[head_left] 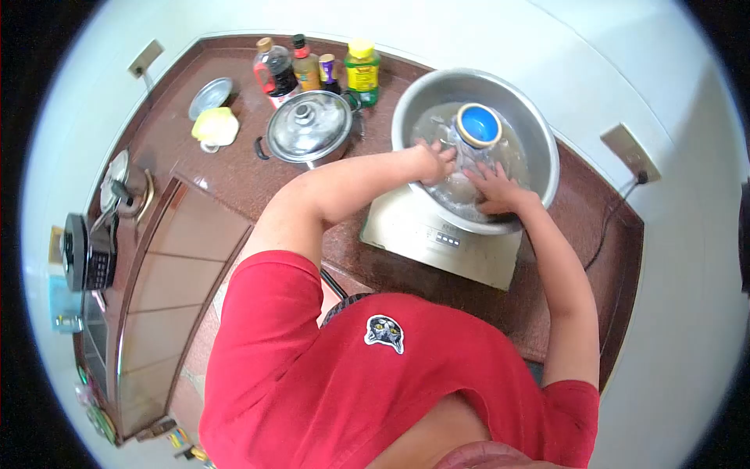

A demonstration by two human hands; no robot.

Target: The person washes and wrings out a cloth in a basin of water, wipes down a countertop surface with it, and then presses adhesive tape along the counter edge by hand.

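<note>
A person in a red shirt point(406, 367) leaned over a reddish-brown counter point(242, 187), seen from above, with both arms reaching toward the upper right of the frame. There, a wide metal basin point(426, 92) held cloudy water point(512, 152), and in it stood a vessel point(479, 125) with a round blue top and a pale rim, its lower part blurred by water and glare.

The left hand point(435, 162) hung over the near left edge of the basin, fingers loosely spread and closed on nothing visible. The right hand point(500, 190) was also open, fingers fanned just below the vessel; whether the fingertips touched anything beneath the surface could not be told. The spread fingers suggested a light, flat contact rather than a grasp.

The basin overlapped a flat pale cooker point(406, 227) with a button panel, which seemed to serve as its stand. Its high walls likely kept the water contained. At upper center, a lidded pot point(312, 129) sat in front of dark bottles point(275, 74) and a yellow-capped jar point(362, 74), perhaps grouped near the wall to leave working room.
</note>
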